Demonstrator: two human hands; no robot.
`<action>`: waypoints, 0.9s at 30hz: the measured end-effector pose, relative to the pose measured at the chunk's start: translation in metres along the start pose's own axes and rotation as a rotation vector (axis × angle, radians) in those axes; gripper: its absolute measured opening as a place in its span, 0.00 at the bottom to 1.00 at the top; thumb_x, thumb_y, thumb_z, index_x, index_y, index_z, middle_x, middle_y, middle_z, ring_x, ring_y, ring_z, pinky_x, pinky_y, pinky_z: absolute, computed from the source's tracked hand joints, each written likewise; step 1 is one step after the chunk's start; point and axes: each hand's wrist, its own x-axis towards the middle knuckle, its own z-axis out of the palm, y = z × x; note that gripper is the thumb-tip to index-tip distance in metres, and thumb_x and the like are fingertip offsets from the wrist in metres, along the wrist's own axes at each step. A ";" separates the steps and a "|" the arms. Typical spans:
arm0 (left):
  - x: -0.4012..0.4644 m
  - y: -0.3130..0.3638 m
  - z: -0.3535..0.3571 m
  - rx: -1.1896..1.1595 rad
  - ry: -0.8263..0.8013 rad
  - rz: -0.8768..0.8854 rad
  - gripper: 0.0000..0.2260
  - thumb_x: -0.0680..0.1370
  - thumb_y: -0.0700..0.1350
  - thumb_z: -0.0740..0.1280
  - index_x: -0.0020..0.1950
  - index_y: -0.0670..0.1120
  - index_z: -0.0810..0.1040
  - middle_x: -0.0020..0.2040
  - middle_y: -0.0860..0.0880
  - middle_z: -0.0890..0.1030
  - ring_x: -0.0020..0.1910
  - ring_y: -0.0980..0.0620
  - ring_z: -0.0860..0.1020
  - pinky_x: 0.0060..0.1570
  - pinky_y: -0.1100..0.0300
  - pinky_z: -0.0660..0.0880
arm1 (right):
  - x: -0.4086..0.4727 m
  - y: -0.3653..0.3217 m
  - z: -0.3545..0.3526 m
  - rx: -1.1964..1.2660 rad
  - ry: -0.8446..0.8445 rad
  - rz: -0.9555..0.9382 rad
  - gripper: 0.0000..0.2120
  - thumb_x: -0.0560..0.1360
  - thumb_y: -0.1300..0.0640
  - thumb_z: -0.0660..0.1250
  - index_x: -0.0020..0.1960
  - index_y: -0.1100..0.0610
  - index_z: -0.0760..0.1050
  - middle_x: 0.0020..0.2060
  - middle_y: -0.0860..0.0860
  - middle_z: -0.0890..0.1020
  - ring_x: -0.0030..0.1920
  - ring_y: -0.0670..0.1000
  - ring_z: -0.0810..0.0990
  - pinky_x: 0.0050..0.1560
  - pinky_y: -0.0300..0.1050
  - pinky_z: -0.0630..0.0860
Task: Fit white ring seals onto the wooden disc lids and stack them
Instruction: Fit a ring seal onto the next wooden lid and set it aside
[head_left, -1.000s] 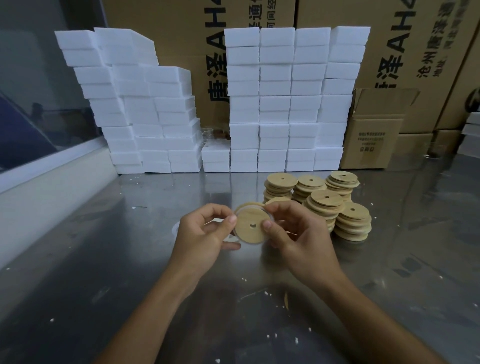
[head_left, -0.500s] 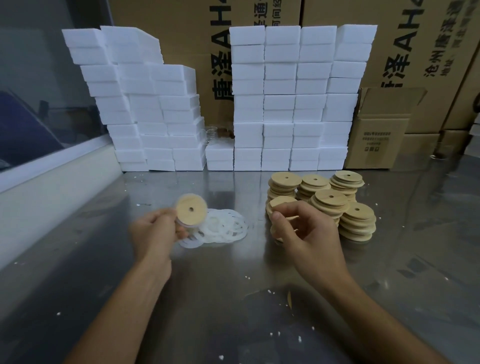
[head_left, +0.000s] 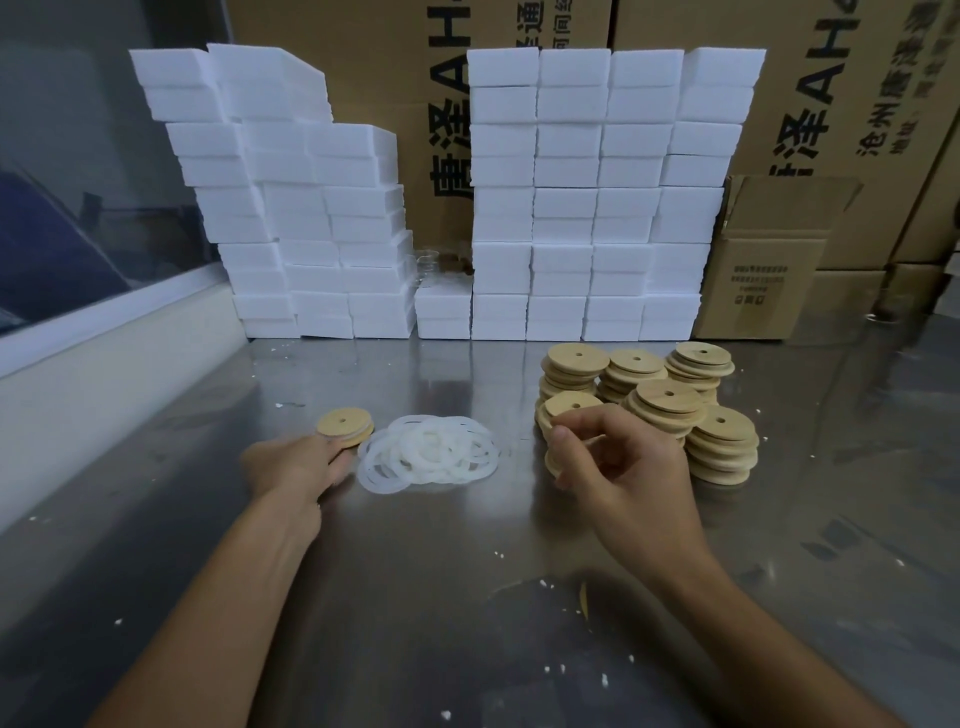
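Two bare arms reach out over a shiny metal table (head_left: 156, 545). Little white crumbs (head_left: 550, 584) lie on the table close to the person.

The left hand (head_left: 291, 467) lies low on the table. Its fingertips touch a wooden lid (head_left: 345, 427) that lies flat on the table, but the picture is too blurry there to tell if the fingers pinch it or just rest on it. This lid has a small hole in the middle. It lies just beside a heap of white rings (head_left: 431, 452), on the heap's left side.

The right hand (head_left: 618, 462) is over to the right, with its fingers curled. The thumb and first fingers pinch the edge of the top lid (head_left: 571, 405) of a short stack. That lid is tipped up a bit.

Just behind and to the right of this hand stand more stacks of wooden lids (head_left: 670, 384), close together and touching each other. Each lid has a small hole in its middle.

Farther back, white foam blocks (head_left: 592, 197) are piled up high like two walls, with a gap between them. A small brown box (head_left: 769, 270) with open flaps stands to the right of the blocks. Big brown boxes (head_left: 841, 93) with black letters stand at the very back.
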 end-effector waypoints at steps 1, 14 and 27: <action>0.001 -0.001 0.000 0.035 -0.010 0.022 0.07 0.73 0.28 0.66 0.38 0.38 0.76 0.35 0.46 0.81 0.41 0.48 0.84 0.44 0.53 0.81 | 0.000 0.001 0.000 -0.017 0.015 -0.020 0.08 0.76 0.62 0.71 0.44 0.49 0.81 0.34 0.44 0.83 0.34 0.47 0.81 0.35 0.37 0.76; -0.034 -0.034 0.017 1.100 -0.416 1.188 0.13 0.73 0.55 0.73 0.56 0.55 0.83 0.53 0.53 0.78 0.55 0.50 0.72 0.52 0.56 0.58 | 0.013 0.012 -0.010 -0.834 -0.009 -0.140 0.20 0.75 0.47 0.69 0.66 0.48 0.75 0.62 0.45 0.79 0.64 0.50 0.73 0.62 0.49 0.57; -0.048 -0.024 0.014 1.076 -0.374 1.226 0.05 0.79 0.42 0.66 0.45 0.47 0.81 0.50 0.52 0.79 0.51 0.49 0.72 0.48 0.57 0.56 | 0.015 0.024 -0.011 -0.862 0.072 -0.200 0.16 0.71 0.62 0.73 0.57 0.51 0.80 0.53 0.48 0.84 0.52 0.55 0.80 0.53 0.53 0.63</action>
